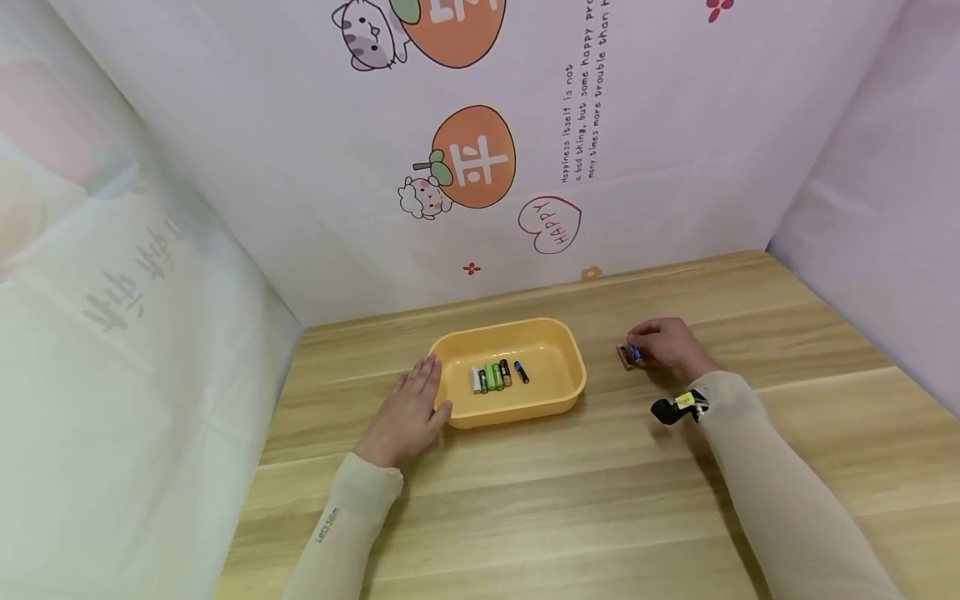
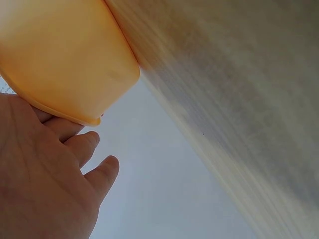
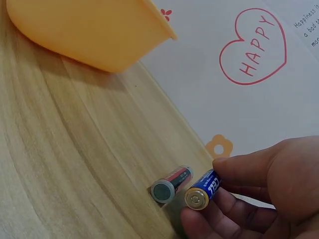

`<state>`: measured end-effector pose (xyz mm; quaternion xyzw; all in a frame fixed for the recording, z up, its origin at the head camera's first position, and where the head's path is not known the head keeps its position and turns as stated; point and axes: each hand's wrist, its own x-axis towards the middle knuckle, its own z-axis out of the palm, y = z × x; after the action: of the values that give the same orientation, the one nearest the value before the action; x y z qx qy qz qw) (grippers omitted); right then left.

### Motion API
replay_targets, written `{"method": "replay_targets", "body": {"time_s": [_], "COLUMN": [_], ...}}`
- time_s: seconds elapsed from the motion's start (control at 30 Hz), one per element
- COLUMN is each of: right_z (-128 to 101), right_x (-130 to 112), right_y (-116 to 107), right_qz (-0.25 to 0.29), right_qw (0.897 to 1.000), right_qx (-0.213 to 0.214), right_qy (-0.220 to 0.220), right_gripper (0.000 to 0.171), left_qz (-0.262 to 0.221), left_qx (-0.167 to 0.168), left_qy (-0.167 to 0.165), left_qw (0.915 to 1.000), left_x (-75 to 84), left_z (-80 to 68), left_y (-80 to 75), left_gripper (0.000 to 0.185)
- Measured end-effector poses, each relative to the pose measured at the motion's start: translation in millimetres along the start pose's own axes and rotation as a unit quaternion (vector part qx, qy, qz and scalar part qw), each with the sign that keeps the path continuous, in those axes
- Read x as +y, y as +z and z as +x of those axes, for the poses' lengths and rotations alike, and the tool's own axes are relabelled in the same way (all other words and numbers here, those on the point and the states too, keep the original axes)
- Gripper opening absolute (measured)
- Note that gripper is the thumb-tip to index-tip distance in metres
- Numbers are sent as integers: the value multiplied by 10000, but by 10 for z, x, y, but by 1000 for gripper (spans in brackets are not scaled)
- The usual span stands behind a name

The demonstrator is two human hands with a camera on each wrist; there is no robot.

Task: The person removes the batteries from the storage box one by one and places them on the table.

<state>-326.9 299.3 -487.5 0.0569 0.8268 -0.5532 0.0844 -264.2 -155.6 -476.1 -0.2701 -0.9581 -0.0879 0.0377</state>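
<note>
tray (image 1: 517,412) on table (image 1: 480,500) | apparently 6 batteries (image 1: 490,377) in tray | 2 more batteries (image 3: 173,183) right of it | backdrop (image 1: 360,275) behind

Home or workshop, I can't tell: pale sheets (image 1: 330,208) printed with cartoon fruit (image 1: 474,158) and lettering (image 1: 567,125) close in a wood-grain tabletop (image 1: 525,508), like a booth.

Tray (image 2: 72,55) partly outside both wrist views
</note>
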Motion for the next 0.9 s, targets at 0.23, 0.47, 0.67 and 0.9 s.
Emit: {"method": "replay_targets", "body": {"time_s": [0.23,0.47,0.67,0.9], "right_z": [-13,-7,16,0], "right_x": [42,26,14,8], "right_y": [14,0,-4,-2], "right_qz": [-108,-564,-637,-857], "right_qw": [9999,9982,9977,9959], "right_qx": [59,161,194,257], "right_qy": [30,-100,-128,-90], "right_gripper": [37,37,36,37], "left_qz": [27,20,88,88], "left_qx": [-10,-10,-27,-87], "left_qy": [-8,-20,-21,-90], "left_qw": [10000,10000,10000,9999], "left_x": [9,3,0,9], "left_z": [-20,-15,2,4], "left_y": [19,12,5,-1], "left_gripper": [66,66,66,67]}}
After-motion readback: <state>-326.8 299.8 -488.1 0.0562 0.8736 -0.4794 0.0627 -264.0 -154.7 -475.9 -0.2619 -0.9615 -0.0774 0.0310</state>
